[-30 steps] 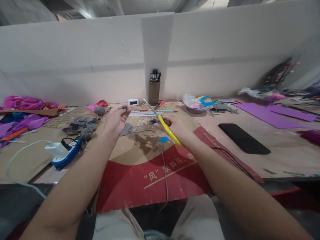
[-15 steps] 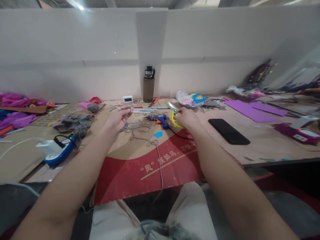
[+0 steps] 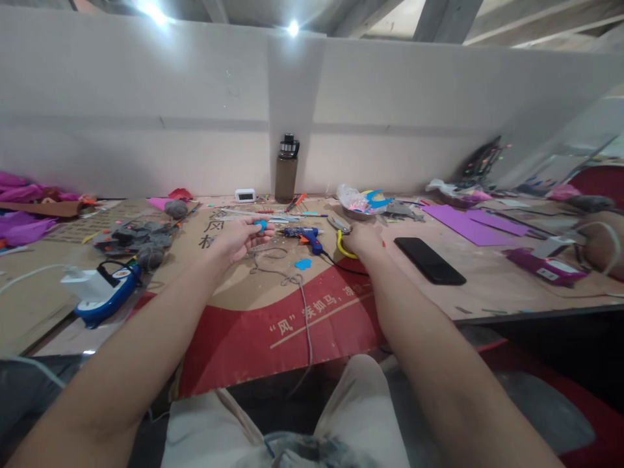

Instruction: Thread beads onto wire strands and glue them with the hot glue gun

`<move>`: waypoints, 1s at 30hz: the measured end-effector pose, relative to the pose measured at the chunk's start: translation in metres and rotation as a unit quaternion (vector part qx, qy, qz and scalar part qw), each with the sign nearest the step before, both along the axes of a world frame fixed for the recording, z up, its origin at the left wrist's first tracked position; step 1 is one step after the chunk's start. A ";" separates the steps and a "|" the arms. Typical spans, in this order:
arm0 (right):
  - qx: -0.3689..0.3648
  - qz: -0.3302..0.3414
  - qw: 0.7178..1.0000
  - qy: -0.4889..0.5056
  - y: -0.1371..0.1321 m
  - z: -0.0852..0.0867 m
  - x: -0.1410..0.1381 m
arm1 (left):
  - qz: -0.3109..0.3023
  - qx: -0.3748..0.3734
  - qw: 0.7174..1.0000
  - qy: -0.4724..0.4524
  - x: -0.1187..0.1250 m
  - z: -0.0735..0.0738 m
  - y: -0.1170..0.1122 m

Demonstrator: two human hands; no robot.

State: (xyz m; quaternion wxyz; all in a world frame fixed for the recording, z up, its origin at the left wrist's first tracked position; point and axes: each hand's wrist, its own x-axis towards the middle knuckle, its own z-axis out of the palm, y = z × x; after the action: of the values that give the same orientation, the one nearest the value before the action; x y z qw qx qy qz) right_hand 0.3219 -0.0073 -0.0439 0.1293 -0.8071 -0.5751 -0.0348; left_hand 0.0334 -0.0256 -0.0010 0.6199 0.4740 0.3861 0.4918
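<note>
Between the thumb and fingers of my left hand point(image 3: 244, 239) is a small blue cutout point(image 3: 261, 225), probably paper or foam. My right hand point(image 3: 363, 239) grips scissors by their yellow handle point(image 3: 344, 246), with the metal blades point(image 3: 338, 225) pointing away to the left. A blue hot glue gun point(image 3: 308, 235) lies between my hands, its black cord running toward the right. Nearer to me, a cloud-shaped blue cutout point(image 3: 303, 264) rests on the cardboard point(image 3: 234, 338). Loose grey yarn point(image 3: 292, 279) trails across the cardboard and over its front edge.
A dark bottle point(image 3: 286, 172) and a small white digital clock point(image 3: 244, 195) stand by the partition. At right are a black phone point(image 3: 429, 260), purple sheets point(image 3: 463, 224) and a magenta power strip point(image 3: 548, 266). A blue power strip point(image 3: 110, 299) sits at left. Another person's arm point(image 3: 604, 244) shows at far right.
The blue cutout now shows in my left hand; it was not visible there before. My right hand stays near the same place, with the scissors' blades tipped lower. The view has shifted slightly.
</note>
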 end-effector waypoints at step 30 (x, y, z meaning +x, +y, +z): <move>0.079 0.362 0.749 0.549 -0.037 0.010 -0.097 | -0.081 0.103 0.970 0.205 0.023 -0.003 -0.021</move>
State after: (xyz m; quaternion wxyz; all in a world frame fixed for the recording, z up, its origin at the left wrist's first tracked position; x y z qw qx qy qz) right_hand 0.2254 -0.0448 -0.0337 0.4894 -0.4052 -0.6492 0.4181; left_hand 0.0563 -0.0464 -0.0038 0.5131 0.6560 0.4121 0.3695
